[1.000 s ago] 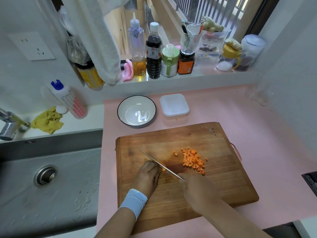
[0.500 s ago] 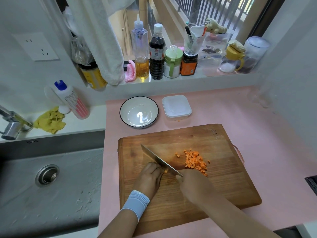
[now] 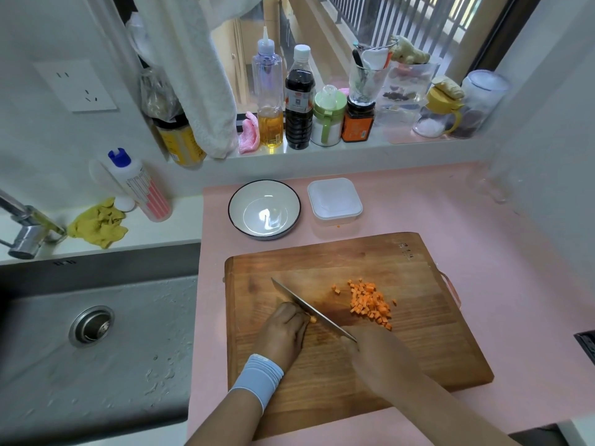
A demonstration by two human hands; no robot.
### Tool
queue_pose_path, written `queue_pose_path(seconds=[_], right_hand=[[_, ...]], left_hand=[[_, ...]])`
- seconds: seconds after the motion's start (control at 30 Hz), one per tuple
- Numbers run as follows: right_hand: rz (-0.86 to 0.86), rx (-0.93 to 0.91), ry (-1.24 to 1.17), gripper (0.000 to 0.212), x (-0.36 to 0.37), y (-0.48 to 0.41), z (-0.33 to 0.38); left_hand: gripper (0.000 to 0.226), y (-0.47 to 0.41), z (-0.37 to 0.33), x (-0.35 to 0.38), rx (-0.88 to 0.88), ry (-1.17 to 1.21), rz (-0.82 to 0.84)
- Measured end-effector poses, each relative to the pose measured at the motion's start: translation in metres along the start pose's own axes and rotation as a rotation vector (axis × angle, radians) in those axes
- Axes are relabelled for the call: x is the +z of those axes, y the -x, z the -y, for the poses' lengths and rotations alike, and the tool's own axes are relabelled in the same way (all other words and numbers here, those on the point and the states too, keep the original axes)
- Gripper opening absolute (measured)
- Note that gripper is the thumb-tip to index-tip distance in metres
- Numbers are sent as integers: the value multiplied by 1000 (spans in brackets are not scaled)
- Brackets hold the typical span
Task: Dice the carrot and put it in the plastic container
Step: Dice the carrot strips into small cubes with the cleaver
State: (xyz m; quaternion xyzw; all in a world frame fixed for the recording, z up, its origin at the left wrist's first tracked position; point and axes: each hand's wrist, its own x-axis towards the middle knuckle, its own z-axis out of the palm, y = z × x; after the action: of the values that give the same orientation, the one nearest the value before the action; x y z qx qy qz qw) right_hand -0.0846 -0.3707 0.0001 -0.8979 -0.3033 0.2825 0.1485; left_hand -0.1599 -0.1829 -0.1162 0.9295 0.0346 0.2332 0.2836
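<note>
A rectangular wooden cutting board [image 3: 354,259] lies on the pink desk [image 3: 450,220] in the lower middle of the frame. Both hands work over its near left part.

The left hand [image 3: 285,329], with a pale blue wristband, has its fingers curled down onto a small orange stub of carrot [image 3: 312,319]. Only a bit of the stub shows at the fingertips, right against the blade.

The right hand [image 3: 376,355] is closed around the handle of a long steel kitchen knife [image 3: 309,307]; the handle itself is hidden under the hand. The blade runs diagonally from that hand up and left, passing just right of the left hand's knuckles, its edge down toward the board.

A heap of small orange carrot cubes [image 3: 370,302] lies on the board to the right of the blade, just above the right hand, with a few stray cubes beside it.

The square translucent plastic container [image 3: 335,199] stands on the desk beyond the board's far edge, well apart from both hands, next to a round white bowl with a dark rim [image 3: 264,183].
</note>
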Motion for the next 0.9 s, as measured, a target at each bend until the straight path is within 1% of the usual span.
queue_pose_path(seconds=[0.07, 0.17, 0.3, 0.37, 0.43, 0.53, 0.7, 0.83, 0.9], right_hand=[[23, 41, 17, 36, -3, 1, -1], [37, 80, 48, 38, -6, 2, 0], [71, 77, 21, 32, -5, -5, 6], [70, 71, 8, 33, -3, -12, 9], [69, 66, -19, 33, -2, -16, 12], [63, 64, -47, 28, -1, -16, 13], [72, 74, -58, 25, -2, -13, 13], [64, 78, -83, 33, -7, -12, 16], [57, 68, -82, 34, -9, -9, 16]], left_hand=[[6, 0, 0, 0, -5, 7, -7], [6, -1, 0, 0, -9, 6, -10], [6, -1, 0, 1, -12, 19, -8], [7, -2, 1, 1, -6, 31, -10], [9, -2, 1, 1, -1, 20, -9], [8, 0, -1, 2, -13, -17, -8], [6, 1, -4, 0, -16, -40, -4], [4, 0, -6, -2, -25, -36, -4], [4, 1, -5, -2, -31, -31, -2]])
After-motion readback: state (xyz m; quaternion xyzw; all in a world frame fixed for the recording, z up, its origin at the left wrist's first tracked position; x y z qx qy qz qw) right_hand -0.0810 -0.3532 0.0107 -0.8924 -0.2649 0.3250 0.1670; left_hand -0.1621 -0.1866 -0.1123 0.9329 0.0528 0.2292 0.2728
